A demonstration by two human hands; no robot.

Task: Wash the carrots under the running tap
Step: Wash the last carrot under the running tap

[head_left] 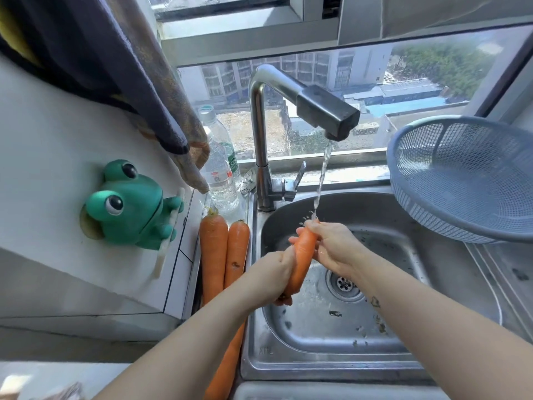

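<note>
An orange carrot (301,258) is held over the steel sink (432,284), its upper end under the water stream (322,174) from the tap (326,109). My left hand (277,277) grips the carrot's lower part. My right hand (334,243) wraps around its upper end, where the water lands. Two more carrots (213,255) (238,249) lie side by side on the ledge left of the sink, partly hidden under my left forearm.
A blue plastic strainer basket (467,177) sits tilted at the sink's right rear. A green frog holder (129,206) is on the left wall, a water bottle (219,168) stands behind the carrots, and cloths (138,82) hang above. The drain (344,284) lies below my hands.
</note>
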